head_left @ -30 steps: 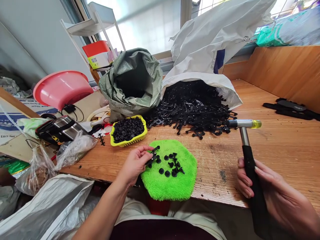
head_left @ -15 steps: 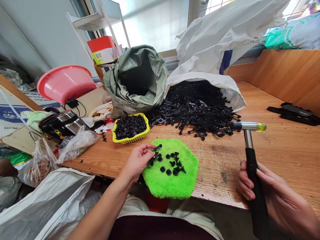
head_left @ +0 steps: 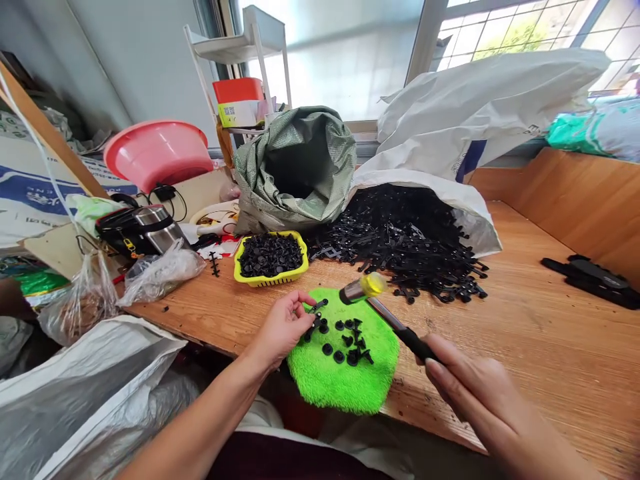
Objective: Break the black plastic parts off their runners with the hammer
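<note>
My left hand (head_left: 286,327) pinches a small black plastic linkage piece (head_left: 317,308) at the left side of a fuzzy green cloth (head_left: 345,390). Several black push-pin clips (head_left: 353,341) lie on the cloth to its right, some standing on their round heads, others on their sides. In my right hand (head_left: 465,380) is a hammer (head_left: 387,313), gripped by its black handle. Its head, metal with a yellow tip, hangs over the cloth's upper right edge, above the clips and apart from them.
Beyond the cloth stands a yellow basket (head_left: 273,280) of black clips. A heap of black plastic links (head_left: 400,247) spills from a white sack (head_left: 480,220). An open green woven sack (head_left: 250,193) is behind the basket. A black strap-like item (head_left: 595,277) lies at right.
My right hand has brought the hammer leftward from the right of the table to over the cloth. The left hand keeps its pinch on the linkage piece. The camera view has shifted slightly.
</note>
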`<action>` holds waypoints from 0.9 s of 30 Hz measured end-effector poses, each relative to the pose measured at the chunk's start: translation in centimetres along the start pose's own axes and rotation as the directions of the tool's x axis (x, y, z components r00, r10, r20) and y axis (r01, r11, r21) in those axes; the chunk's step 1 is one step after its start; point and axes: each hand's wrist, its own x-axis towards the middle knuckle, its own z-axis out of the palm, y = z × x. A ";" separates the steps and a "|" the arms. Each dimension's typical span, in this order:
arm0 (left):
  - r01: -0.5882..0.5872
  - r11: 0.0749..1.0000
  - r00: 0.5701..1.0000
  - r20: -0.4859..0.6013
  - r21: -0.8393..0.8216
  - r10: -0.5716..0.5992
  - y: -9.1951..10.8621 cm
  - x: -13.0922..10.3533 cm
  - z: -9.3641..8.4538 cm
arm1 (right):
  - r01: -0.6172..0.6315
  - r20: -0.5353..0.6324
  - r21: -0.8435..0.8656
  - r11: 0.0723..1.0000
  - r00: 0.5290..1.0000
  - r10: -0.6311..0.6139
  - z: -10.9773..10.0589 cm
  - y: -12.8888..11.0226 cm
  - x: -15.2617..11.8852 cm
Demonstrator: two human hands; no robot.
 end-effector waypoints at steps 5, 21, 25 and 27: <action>0.001 1.000 1.000 -0.023 -0.001 -0.001 -0.3 0.0 0.1 | 0.179 0.180 -0.185 0.966 0.973 -0.146 0.5 -0.8 1.9; -0.031 0.991 0.999 -0.007 0.130 0.032 -1.0 0.2 -0.5 | 0.146 0.312 -0.261 0.954 0.948 -0.059 1.5 -1.6 2.0; 0.108 0.992 0.993 0.049 -0.058 -0.105 0.1 0.0 -0.7 | 0.035 0.210 -0.111 0.993 0.978 -0.011 0.8 -1.6 1.7; 0.157 0.977 0.986 0.077 -0.146 -0.147 0.7 0.2 -0.5 | -0.051 0.125 0.017 0.999 0.991 0.049 0.4 -1.2 1.4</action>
